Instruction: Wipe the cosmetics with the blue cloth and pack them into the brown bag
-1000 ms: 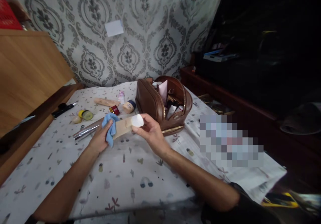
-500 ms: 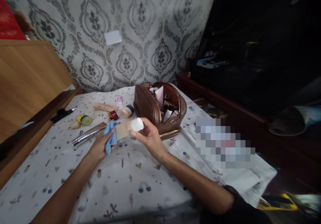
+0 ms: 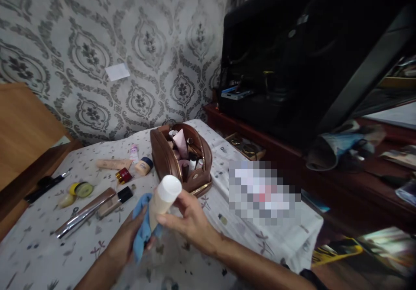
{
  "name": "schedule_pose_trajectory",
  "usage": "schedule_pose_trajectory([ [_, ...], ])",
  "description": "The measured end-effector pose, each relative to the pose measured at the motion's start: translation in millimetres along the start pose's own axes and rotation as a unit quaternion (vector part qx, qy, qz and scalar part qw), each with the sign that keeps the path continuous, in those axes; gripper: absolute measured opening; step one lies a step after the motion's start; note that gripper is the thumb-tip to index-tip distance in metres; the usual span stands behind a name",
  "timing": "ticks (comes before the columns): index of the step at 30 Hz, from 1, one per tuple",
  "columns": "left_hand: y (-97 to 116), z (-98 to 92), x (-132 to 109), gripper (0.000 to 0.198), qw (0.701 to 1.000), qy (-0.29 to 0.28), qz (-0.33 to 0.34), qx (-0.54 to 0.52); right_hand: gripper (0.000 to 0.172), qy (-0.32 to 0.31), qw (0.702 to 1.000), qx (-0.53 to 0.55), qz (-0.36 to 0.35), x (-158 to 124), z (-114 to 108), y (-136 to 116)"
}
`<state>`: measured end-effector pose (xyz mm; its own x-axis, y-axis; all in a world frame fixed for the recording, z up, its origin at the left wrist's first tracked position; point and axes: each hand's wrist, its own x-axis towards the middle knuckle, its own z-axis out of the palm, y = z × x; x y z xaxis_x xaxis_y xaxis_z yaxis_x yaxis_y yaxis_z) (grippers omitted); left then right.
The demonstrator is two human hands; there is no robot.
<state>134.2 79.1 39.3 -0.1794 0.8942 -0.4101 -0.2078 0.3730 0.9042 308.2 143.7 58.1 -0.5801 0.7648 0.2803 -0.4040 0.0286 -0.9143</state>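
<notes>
A beige bottle with a white cap (image 3: pixel 159 205) is tilted, cap up and toward the right. My right hand (image 3: pixel 186 220) grips it near the cap, thumb on the front. My left hand (image 3: pixel 130 236) is closed on a light blue cloth (image 3: pixel 141 227), which it presses against the bottle's lower part. Just behind stands an unzipped brown cosmetic bag (image 3: pixel 162 153) with a pink tube (image 3: pixel 180 143) and several other items inside. Left of my hands lie a shiny silver tube (image 3: pixel 85 212) and a bottle with a black cap (image 3: pixel 113 203).
Farther back on the patterned cloth (image 3: pixel 182 264) are a beige tube (image 3: pixel 113 164), a dark red bottle (image 3: pixel 123 175), a jar with a dark blue lid (image 3: pixel 144 165) and a yellow-banded container (image 3: pixel 81 189). A large black screen (image 3: pixel 276 65) stands at right, above an open drawer (image 3: pixel 247 146).
The view has swung right. The bottle has tipped more upright, its cap now toward me, with the cloth still against it. The black-capped bottle beside the silver tube has come into sight.
</notes>
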Motion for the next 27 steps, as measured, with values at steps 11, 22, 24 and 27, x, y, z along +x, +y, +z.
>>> schedule_pose_trajectory([
  [11, 99, 33.2, 33, 0.071, 0.531, -0.004, 0.574, 0.624, 0.04, 0.077, 0.993, -0.086, 0.009, -46, -85, -55],
  [22, 88, 18.3, 34, 0.067, 0.524, -0.008, 0.569, 0.634, 0.047, 0.081, 0.975, -0.189, 0.08, -44, -124, -71],
  [24, 85, 19.6, 35, 0.069, 0.532, -0.008, 0.575, 0.621, 0.049, 0.08, 0.975, -0.18, 0.105, -39, -126, -68],
  [27, 84, 21.3, 35, 0.073, 0.544, -0.015, 0.583, 0.603, 0.053, 0.129, 0.963, -0.219, 0.089, -34, -128, -62],
])
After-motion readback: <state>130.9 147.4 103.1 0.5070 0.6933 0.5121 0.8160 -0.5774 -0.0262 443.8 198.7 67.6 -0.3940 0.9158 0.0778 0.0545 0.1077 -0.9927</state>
